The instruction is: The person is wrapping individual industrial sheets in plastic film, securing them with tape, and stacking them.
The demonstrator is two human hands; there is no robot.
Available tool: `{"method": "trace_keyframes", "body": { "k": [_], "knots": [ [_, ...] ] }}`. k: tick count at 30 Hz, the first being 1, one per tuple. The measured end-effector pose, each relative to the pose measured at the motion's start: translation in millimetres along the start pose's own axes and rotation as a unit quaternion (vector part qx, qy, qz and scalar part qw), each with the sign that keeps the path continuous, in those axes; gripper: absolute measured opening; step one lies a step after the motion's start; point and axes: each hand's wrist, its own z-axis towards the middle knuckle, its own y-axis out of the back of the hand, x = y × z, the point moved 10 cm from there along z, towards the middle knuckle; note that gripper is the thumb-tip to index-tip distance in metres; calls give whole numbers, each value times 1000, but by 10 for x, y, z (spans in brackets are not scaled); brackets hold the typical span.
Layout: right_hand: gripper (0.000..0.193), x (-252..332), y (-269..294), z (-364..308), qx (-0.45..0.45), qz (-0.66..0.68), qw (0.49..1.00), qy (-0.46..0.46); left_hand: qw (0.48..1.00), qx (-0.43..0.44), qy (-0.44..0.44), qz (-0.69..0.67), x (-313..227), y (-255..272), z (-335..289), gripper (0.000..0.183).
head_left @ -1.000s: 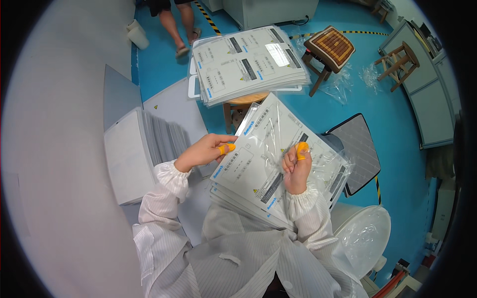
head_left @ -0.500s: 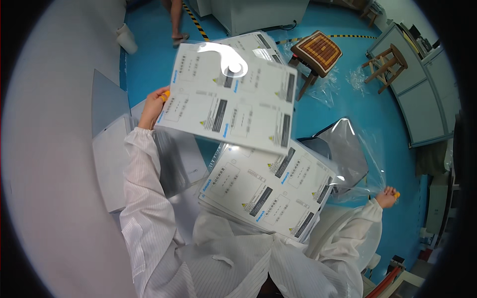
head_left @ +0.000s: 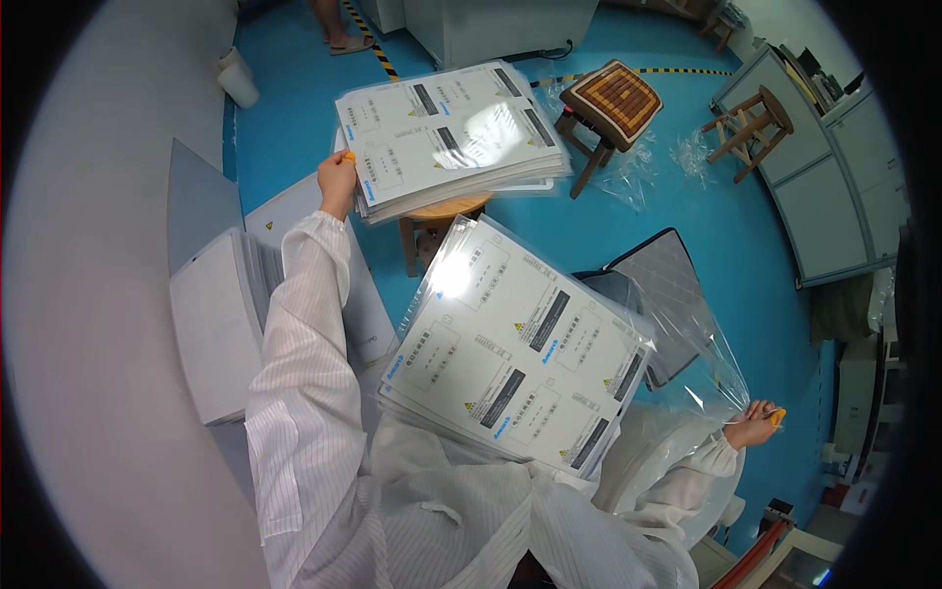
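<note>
Thin, stiff rectangular sheets make up the near stack (head_left: 491,358) in front of your torso; its edges are fanned a little unevenly, under a glossy clear skin. The far stack (head_left: 412,147) of matching sheets rests on a round wooden stool (head_left: 446,207). Your right hand (head_left: 752,428), out to the right, has its fingers closed on a crinkled transparent film (head_left: 708,368) that stretches back toward the near stack. Your left hand (head_left: 337,185) is at the left edge of the far stack, an orange finger cover (head_left: 349,157) against the top sheet; you cannot tell whether its fingers clamp that sheet, since their undersides are hidden. Your sleeves (head_left: 299,363) are white, finely striped and gathered at the wrists.

The sheets are pale grey, printed with outlined boxes, dark bars, blue lettering and small yellow triangles. Glare washes out part of both top faces. Whatever supports the near stack is covered by it. The film's far end is hard to trace, and at the far left a person's legs (head_left: 332,22) are cut off by the picture's edge.
</note>
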Motion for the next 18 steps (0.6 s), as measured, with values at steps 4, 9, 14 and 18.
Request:
{"method": "trace_keyframes", "body": {
  "k": [4,9,14,18],
  "knots": [
    [29,225,-250,-226,30,1,999,20,965,-71,-118,223,-213,105,-12,25],
    [29,421,-676,-610,60,-18,996,56,872,-103,-256,405,-339,126,-149,28],
    [24,315,-1251,-1021,220,-9,975,21,852,-151,-322,383,-596,221,-449,31],
    [29,-4,-1671,-1716,287,14,954,-84,932,208,-143,259,-342,-210,-965,30]
  ]
}}
